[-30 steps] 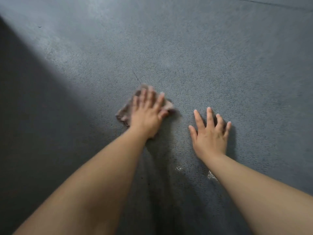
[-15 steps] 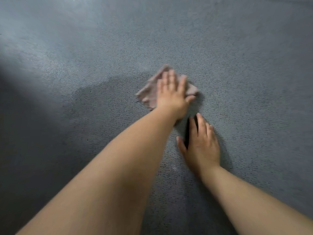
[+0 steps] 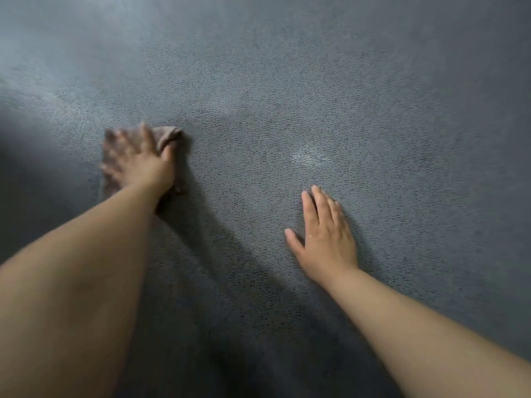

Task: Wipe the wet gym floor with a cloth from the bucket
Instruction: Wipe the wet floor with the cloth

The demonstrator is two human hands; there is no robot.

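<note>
Since half a second ago, the left hand (image 3: 140, 165) has swept the cloth (image 3: 166, 136) away to the left, well apart from the right hand (image 3: 324, 237), which it was just beside before; the two forearms now spread wide.

No writing or labels can be read anywhere.

That left hand lies palm-down on the brownish-grey cloth, pressing it against the floor (image 3: 344, 96). Its fingers are blurred by motion — they look extended over the cloth rather than curled round it, though how far they are spread cannot be told. Crumpled folds of cloth show beyond the thumb side and under the wrist.

Right hand rests flat on the bare floor, fingers straight and close together, thumb angled out to the left — holding nothing.

Dark grey, speckled flooring fills the view, with a small pale shiny patch (image 3: 307, 158) between the hands, beyond the right fingertips.
</note>
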